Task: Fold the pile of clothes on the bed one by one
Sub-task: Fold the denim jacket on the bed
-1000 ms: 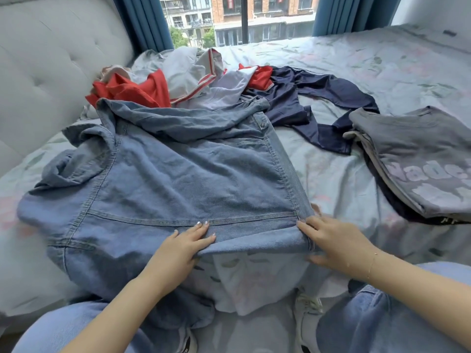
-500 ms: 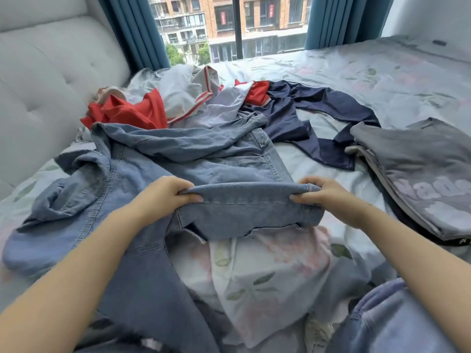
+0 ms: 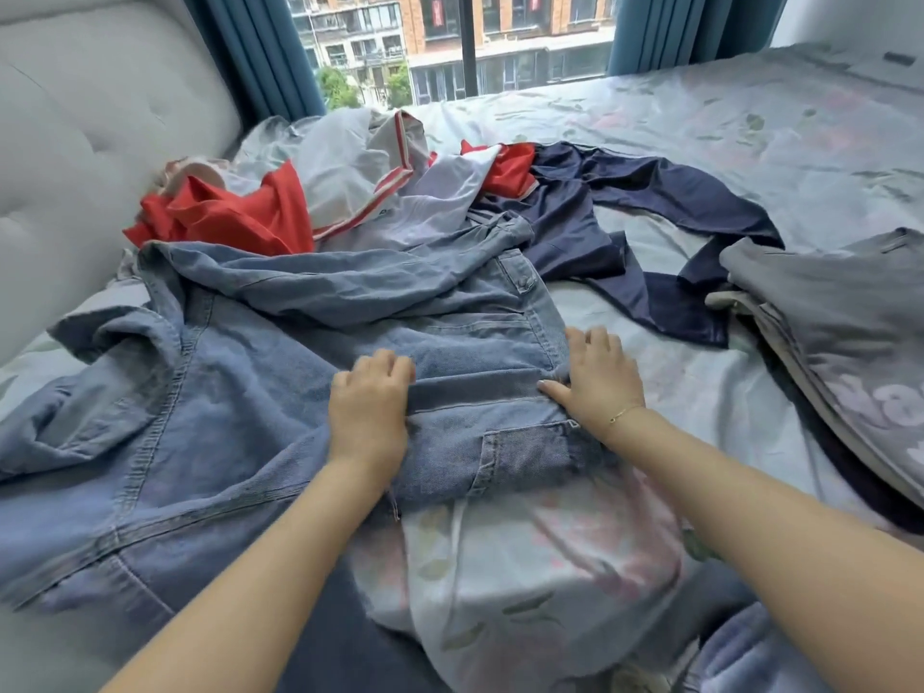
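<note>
Denim jacket (image 3: pixel 260 402) on bed (image 3: pixel 700 142), left hand (image 3: pixel 367 412) and right hand (image 3: pixel 597 382) both pinching its folded-up hem, unfolded pile (image 3: pixel 380 192) behind jacket, folded grey shirt (image 3: pixel 840 322) right of jacket

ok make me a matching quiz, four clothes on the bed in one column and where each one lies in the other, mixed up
Things:
1. denim jacket
2. red garment
3. navy garment
4. grey printed shirt

Places:
A. far right edge of the view
B. near the padded headboard, far left
C. under both hands
D. middle of the bed, beyond the right hand

Pairs: 1-C, 2-B, 3-D, 4-A
</note>
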